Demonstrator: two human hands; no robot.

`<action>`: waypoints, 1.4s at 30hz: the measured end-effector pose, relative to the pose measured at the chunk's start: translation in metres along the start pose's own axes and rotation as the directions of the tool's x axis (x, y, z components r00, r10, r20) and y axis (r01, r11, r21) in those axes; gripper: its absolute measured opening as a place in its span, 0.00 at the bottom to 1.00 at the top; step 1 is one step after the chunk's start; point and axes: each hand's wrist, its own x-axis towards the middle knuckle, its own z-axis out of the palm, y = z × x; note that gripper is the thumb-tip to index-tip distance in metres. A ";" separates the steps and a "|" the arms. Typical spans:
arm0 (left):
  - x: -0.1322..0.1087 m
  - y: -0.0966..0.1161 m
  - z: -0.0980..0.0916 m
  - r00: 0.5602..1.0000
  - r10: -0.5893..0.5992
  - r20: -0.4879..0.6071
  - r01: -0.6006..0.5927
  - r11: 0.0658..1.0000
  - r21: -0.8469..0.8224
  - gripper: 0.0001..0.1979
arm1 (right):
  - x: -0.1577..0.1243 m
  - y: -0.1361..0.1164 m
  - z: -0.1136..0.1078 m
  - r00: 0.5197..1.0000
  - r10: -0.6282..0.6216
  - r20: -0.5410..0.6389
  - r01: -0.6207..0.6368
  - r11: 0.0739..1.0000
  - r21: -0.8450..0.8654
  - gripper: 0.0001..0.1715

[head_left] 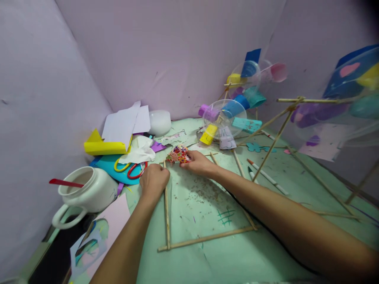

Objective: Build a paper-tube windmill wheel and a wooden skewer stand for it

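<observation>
Keeping the left hand (155, 180) firm beside the frame's (207, 238) left stick (166, 213) should steady that corner; it is curled closed, though whether it grips the stick I cannot tell. Thumb and fingers of the right hand (199, 162) pinch the floral bundle (177, 154) by its right end, near the frame's far left corner, and a light pinch probably suits it. Counted: one bundle, three wheels (222, 118), one jug (102, 193), two scissor handles (134, 178).

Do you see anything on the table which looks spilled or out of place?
Yes. Small dark specks lie scattered on the green table surface within the stick frame, like spilled crumbs. Green crossed lines nearby also look odd, as if drawn on the surface.
</observation>
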 end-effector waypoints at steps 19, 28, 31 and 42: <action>0.002 -0.001 -0.001 1.000 0.018 0.005 -0.018 1.000 0.022 0.15 | 0.004 -0.008 -0.001 0.996 0.071 0.052 -0.062 0.987 -0.150 0.19; 0.002 0.000 -0.002 1.000 -0.009 0.014 0.009 1.000 0.015 0.16 | 0.005 -0.009 0.001 0.997 0.069 0.039 -0.064 0.990 -0.122 0.20; 0.002 -0.001 -0.001 1.000 -0.017 0.013 0.017 1.000 0.016 0.16 | 0.006 -0.002 0.003 0.998 0.056 0.023 -0.054 0.996 -0.065 0.20; 0.002 -0.003 0.001 1.000 -0.001 -0.006 0.001 1.000 0.016 0.15 | -0.033 -0.025 -0.037 0.988 0.150 -0.045 -0.134 0.957 0.256 0.12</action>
